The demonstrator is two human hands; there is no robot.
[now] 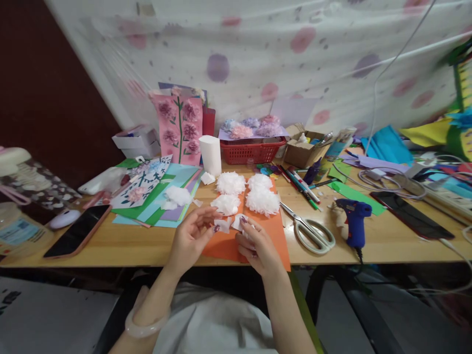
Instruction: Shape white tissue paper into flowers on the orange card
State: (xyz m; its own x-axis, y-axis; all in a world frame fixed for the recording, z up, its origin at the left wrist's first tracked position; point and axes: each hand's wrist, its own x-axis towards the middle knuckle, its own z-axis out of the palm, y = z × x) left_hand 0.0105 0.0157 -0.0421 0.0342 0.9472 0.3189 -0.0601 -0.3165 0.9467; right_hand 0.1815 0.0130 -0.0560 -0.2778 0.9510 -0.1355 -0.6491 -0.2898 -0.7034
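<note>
Over the near part of an orange sheet of paper (pixel 221 247), both my hands are raised close together. My left hand (pixel 191 237) pinches a thin white piece of tissue paper (pixel 222 226) between thumb and fingers. In my right hand (pixel 259 244), curled fingers grip a small white wad of tissue (pixel 238 222), partly hidden by the fingers. Just beyond my fingertips, several fluffy white tissue flowers (pixel 262 201) rest on the orange sheet. A looser heap of white tissue (pixel 176 197) lies to the left on coloured paper.
Scissors (pixel 312 233) and a blue glue gun (pixel 354 221) lie to the right, near a phone (pixel 412 214) and cables. Markers (pixel 302 186) sit behind the scissors. A white tissue roll (pixel 210 155) stands by a red basket (pixel 252 151). At left are another phone (pixel 78 231) and a jar (pixel 22 231).
</note>
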